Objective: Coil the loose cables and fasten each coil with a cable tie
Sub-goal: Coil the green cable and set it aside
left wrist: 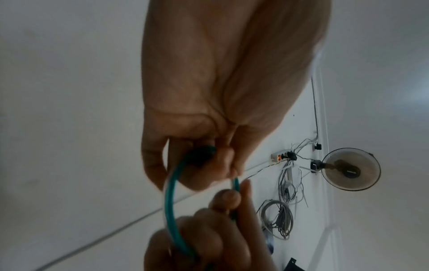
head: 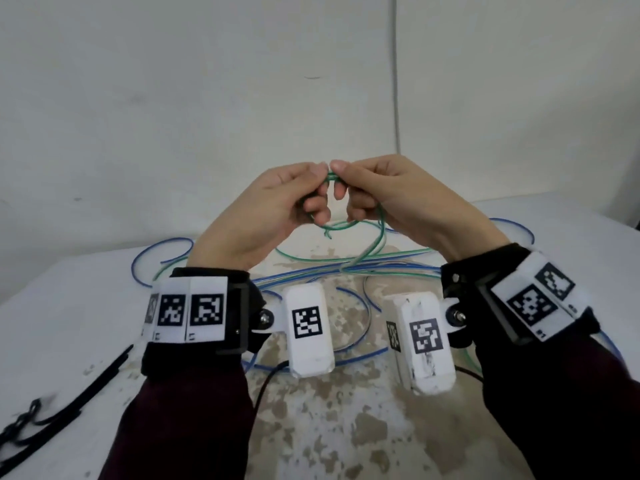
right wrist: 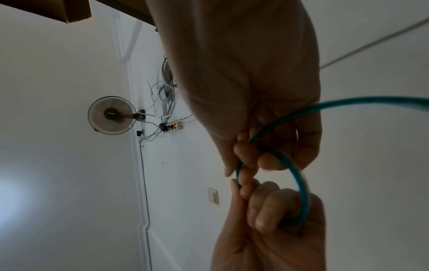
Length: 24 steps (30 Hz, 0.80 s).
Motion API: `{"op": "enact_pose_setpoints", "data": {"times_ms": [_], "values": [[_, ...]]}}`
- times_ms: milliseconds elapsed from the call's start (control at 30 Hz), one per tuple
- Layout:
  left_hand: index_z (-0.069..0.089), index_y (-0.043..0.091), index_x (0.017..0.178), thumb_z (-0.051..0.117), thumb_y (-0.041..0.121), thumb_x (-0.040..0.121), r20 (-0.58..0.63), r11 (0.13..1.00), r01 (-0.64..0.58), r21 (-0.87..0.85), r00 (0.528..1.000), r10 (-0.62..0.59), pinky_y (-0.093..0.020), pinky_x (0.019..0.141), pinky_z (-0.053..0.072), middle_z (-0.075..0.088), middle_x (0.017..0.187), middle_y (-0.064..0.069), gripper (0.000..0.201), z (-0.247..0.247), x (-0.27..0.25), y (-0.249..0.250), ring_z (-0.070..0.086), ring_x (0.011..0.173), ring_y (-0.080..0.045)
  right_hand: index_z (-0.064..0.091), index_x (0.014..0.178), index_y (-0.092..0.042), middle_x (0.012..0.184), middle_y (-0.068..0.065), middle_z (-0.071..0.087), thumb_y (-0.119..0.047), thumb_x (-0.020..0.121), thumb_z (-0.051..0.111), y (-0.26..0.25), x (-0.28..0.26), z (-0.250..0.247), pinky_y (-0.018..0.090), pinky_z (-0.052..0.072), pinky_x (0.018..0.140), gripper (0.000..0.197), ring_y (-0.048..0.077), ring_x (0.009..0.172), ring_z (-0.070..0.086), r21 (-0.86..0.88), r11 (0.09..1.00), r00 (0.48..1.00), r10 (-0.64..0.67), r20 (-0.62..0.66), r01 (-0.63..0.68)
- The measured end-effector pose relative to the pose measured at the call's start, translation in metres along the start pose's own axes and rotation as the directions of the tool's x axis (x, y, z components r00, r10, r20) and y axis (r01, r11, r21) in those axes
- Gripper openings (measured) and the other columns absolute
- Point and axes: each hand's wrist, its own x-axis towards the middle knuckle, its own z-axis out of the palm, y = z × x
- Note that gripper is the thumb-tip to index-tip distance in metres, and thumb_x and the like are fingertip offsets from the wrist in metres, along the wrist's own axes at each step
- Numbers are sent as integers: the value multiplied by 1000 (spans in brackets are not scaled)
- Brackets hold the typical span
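Both hands are raised above the table and meet at a small coil of green cable (head: pixel 341 227). My left hand (head: pixel 320 188) pinches the top of the coil between thumb and curled fingers. My right hand (head: pixel 341 181) pinches the same spot from the right. The green cable's free length (head: pixel 381 237) trails down to the table among loose blue cables (head: pixel 304 271). In the left wrist view the green cable (left wrist: pixel 170 201) arcs from my left hand (left wrist: pixel 197 170) to the right one. In the right wrist view the green cable (right wrist: pixel 301 192) runs through my right hand (right wrist: pixel 250 165).
Black cable ties (head: pixel 69 407) lie on the white table (head: pixel 69 306) at the near left. Blue and green cables spread across the table's far half, up to the wall (head: pixel 207 98). A wall fan (left wrist: pixel 350 168) and a power strip (left wrist: pixel 283 155) show in the wrist views.
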Motion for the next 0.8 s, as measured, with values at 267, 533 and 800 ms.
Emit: {"op": "enact_pose_setpoints", "data": {"times_ms": [267,533,800], "values": [[43,11,66,38,26,101,-15,990,138,-37,990,-138,-24,59,45,32,50,1,38,9,3,-5,45,49,-18,47,69,-12,49,-7,25,-24,103,35,7,-3,0,22,34,59,38,12,49,28,164,984,998,65,26,-68],[45,11,70,38,23,102,-152,996,-54,-66,987,43,-17,59,35,34,50,9,35,3,5,-10,30,49,-10,60,87,-15,66,-3,60,-26,103,31,1,-5,-3,39,47,83,35,12,79,62,227,957,980,154,123,-179],[46,9,74,36,19,101,1,1000,-19,-19,1000,19,-20,60,44,41,60,6,30,-2,-1,-7,34,48,-8,64,77,-15,49,-7,47,-28,99,46,3,-4,7,18,36,48,31,9,54,48,-64,998,1000,14,3,-14]]}}
